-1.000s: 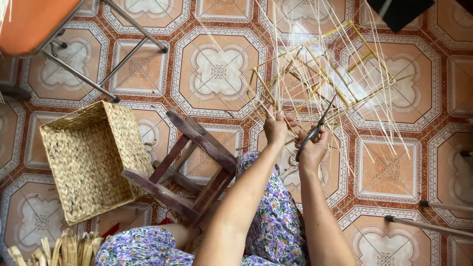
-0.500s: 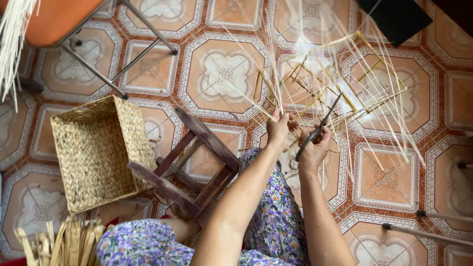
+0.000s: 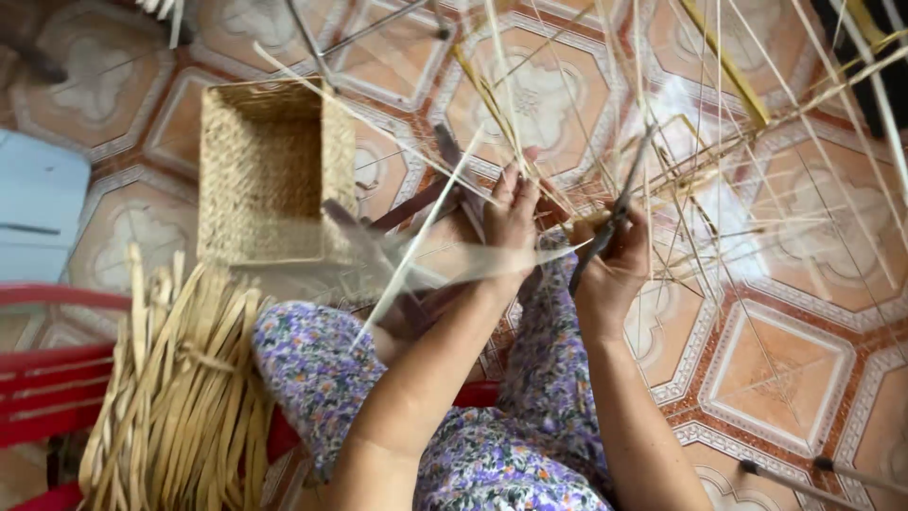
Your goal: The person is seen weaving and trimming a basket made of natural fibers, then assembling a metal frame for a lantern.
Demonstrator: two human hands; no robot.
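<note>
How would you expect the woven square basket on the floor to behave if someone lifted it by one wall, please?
The woven basket is probably light for its size, since it looks like thin plaited straw and sits empty. Its walls may flex somewhat under a one-sided pull, being woven fibre rather than solid board. With flat sides and a square shape it seems unlikely to roll on the tiled floor.

Looks like a home weaving spot: patterned tiled floor, woven basket and bundled reed strips are seen.
</note>
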